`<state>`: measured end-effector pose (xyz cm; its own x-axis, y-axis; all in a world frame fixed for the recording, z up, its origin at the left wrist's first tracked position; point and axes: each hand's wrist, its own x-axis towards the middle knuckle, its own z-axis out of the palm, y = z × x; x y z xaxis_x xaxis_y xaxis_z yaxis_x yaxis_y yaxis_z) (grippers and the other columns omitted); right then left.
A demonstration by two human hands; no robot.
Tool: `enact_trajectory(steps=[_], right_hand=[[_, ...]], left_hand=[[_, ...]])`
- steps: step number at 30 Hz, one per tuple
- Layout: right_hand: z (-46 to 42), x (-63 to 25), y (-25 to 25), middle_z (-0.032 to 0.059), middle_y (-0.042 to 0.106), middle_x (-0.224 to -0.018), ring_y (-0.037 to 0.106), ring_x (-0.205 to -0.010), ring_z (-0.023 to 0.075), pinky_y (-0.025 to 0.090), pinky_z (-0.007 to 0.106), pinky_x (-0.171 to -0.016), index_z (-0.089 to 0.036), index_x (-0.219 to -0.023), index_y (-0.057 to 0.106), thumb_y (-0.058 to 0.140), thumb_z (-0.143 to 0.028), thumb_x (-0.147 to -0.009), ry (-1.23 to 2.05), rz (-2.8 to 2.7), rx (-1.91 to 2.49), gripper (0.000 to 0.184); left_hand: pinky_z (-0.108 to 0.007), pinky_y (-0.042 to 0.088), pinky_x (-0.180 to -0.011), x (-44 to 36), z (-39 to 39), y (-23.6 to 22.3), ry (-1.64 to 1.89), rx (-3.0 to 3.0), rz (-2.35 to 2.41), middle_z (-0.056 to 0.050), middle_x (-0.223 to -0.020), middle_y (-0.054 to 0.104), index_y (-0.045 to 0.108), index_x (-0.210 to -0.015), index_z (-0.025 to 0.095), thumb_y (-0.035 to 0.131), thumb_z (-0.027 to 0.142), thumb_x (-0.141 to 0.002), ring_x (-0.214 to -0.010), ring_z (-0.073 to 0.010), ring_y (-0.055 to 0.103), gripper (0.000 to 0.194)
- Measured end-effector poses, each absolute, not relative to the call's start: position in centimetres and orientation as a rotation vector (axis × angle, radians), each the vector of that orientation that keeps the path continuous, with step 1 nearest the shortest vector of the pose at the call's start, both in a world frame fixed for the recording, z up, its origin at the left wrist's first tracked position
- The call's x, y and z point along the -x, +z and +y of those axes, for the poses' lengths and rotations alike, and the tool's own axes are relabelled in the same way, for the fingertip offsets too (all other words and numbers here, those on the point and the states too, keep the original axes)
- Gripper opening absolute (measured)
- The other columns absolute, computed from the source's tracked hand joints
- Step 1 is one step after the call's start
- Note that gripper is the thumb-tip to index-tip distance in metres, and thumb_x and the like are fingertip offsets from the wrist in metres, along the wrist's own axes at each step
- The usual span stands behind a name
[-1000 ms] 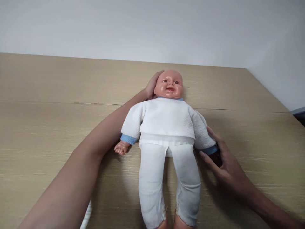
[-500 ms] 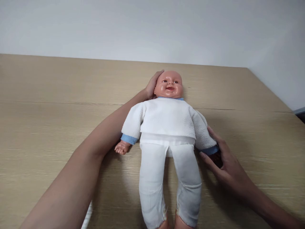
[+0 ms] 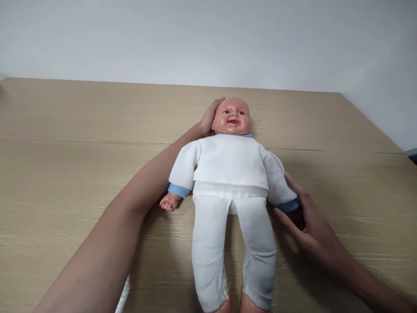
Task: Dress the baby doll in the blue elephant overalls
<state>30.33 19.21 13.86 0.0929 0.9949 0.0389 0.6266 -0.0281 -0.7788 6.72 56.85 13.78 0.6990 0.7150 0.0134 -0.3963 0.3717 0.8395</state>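
Observation:
A baby doll [image 3: 232, 158] in a white fleece top with blue cuffs and white trousers lies face up, head towards the far side. My left hand [image 3: 209, 118] cups the side of its bald head, with most fingers hidden behind the head. Around the cuff and hand of the doll's arm at the right curves my right hand [image 3: 309, 219], thumb and forefinger on either side of the sleeve end. The doll's other hand [image 3: 170, 201] rests beside my left forearm. Its feet run out of view at the bottom.
The doll is on a pale wooden table [image 3: 71, 182] with a thin seam across it. Behind the table rises a plain light wall [image 3: 195, 39]. At the far right edge a dark object [image 3: 412, 154] is partly visible.
The view has shifted very slightly, so the doll and my arms appear a little further right. Both hands keep their places on the doll.

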Motion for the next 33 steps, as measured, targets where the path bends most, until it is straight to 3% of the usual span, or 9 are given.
enact_trajectory(steps=[4,13,18,25,33], right_hand=[[19.2,-30.3,13.8,0.0138,0.049,-0.192,0.051,-0.175,0.0523,0.042,0.082,-0.145,-0.036,-0.188,0.042,0.074,-0.074,-0.112,0.723,-1.587,1.739,0.091],[19.3,-30.2,13.8,0.0146,0.048,-0.192,0.05,-0.175,0.0519,0.043,0.079,-0.146,-0.034,-0.187,0.045,0.075,-0.075,-0.111,0.719,-1.57,1.735,0.091],[19.4,-30.3,13.8,0.0164,0.049,-0.191,0.054,-0.174,0.0499,0.05,0.074,-0.143,-0.032,-0.187,0.044,0.073,-0.073,-0.113,0.677,-1.629,1.736,0.089],[19.4,-30.6,13.4,0.0177,0.055,-0.187,0.062,-0.168,0.0491,0.06,0.073,-0.134,-0.031,-0.188,0.042,0.071,-0.07,-0.116,0.55,-1.72,1.711,0.087],[19.5,-30.9,13.5,0.0184,0.054,-0.188,0.063,-0.167,0.0503,0.064,0.073,-0.13,-0.033,-0.191,0.039,0.07,-0.069,-0.117,0.508,-1.787,1.697,0.088]], left_hand=[[-0.071,0.047,-0.145,-6.6,56.7,13.8,0.746,-0.908,0.362,-0.019,-0.126,0.09,0.076,-0.133,0.014,0.058,0.067,-0.121,-0.157,-0.0497,0.069,0.058],[-0.065,0.04,-0.149,-6.7,57.1,13.5,0.698,-0.94,0.347,-0.02,-0.129,0.09,0.077,-0.13,0.016,0.056,0.071,-0.119,-0.16,-0.0484,0.066,0.06],[-0.066,0.048,-0.145,-6.6,57.5,13.1,0.686,-0.983,0.349,-0.021,-0.133,0.089,0.078,-0.127,0.014,0.055,0.073,-0.119,-0.158,-0.0505,0.068,0.063],[-0.065,0.064,-0.132,-6.5,57.6,13.0,0.75,-1.173,0.487,-0.01,-0.138,0.088,0.082,-0.136,0.023,0.052,0.084,-0.115,-0.158,-0.0505,0.07,0.072],[-0.076,0.063,-0.13,-6.6,58.1,12.5,0.79,-1.151,0.512,-0.012,-0.139,0.085,0.075,-0.155,0.022,0.06,0.082,-0.113,-0.16,-0.0578,0.065,0.075]])
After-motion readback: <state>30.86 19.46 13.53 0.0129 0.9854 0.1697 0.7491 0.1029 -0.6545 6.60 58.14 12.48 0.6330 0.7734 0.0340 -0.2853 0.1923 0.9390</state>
